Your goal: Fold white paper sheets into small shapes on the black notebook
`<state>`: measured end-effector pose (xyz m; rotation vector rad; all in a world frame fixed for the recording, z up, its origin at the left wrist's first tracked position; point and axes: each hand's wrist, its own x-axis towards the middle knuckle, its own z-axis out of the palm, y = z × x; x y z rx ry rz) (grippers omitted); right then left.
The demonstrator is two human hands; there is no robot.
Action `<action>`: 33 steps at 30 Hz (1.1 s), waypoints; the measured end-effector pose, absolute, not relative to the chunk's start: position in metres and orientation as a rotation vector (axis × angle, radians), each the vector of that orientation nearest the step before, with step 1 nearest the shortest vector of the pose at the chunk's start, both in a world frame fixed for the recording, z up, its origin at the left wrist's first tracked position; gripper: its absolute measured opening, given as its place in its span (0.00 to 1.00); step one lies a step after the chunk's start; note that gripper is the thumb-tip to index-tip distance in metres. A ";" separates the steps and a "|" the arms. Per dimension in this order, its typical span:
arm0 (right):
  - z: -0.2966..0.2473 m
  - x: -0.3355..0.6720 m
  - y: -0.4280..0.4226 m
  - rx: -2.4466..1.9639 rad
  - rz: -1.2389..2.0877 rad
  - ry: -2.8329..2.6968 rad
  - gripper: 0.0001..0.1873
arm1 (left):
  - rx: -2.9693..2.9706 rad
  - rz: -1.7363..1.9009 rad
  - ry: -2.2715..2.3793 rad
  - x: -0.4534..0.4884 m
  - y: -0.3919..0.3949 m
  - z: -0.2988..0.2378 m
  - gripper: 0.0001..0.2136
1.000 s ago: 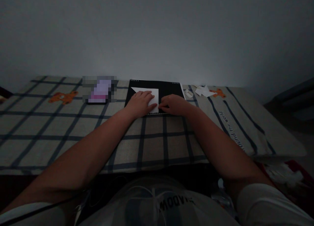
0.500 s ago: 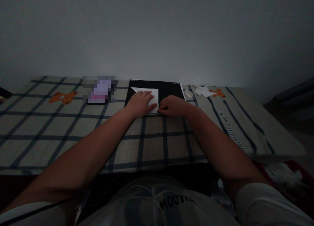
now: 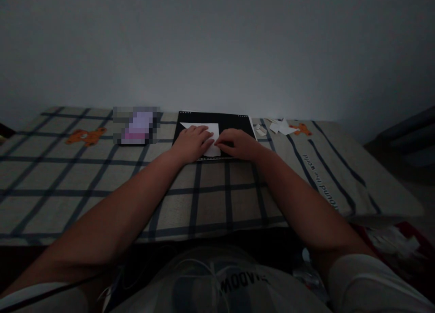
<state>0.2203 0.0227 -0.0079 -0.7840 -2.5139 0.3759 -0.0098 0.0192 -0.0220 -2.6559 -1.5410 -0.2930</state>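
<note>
A folded piece of white paper (image 3: pixel 213 150) with a pointed left corner lies on a black notebook (image 3: pixel 234 119). My left hand (image 3: pixel 192 143) rests flat on the paper, fingers stretched out and thumb apart, covering its middle. From the right, my right hand (image 3: pixel 238 143) meets the paper's right edge, its thumb and forefinger brought together in a pinch there. The paper's lower right corner shows just below those fingertips. Whatever fold lies under the hands is hidden.
A phone (image 3: pixel 137 127), partly blurred, lies left of the notebook on the checked tablecloth (image 3: pixel 217 204). Several white paper scraps (image 3: pixel 284 126) are at the right, near a printed bear (image 3: pixel 302 129). Behind the table rises a grey wall (image 3: pixel 217 45). A red container (image 3: pixel 404 240) stands below right.
My right fingertips have moved slightly up and left along the paper's right edge, uncovering its lower right corner. My left hand stays pressed on the paper, with only a slight shift.
</note>
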 end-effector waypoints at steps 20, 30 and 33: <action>-0.013 0.210 0.017 -1.024 0.333 -2.567 0.30 | -2.528 -0.789 -1.814 -0.013 0.028 -0.020 0.11; -0.006 0.217 0.013 -1.250 0.266 -2.425 0.40 | -2.515 -0.573 -1.788 -0.011 0.019 -0.015 0.15; -0.013 0.221 0.022 -1.106 0.264 -2.353 0.42 | -2.551 -0.501 -1.680 -0.012 0.019 -0.017 0.19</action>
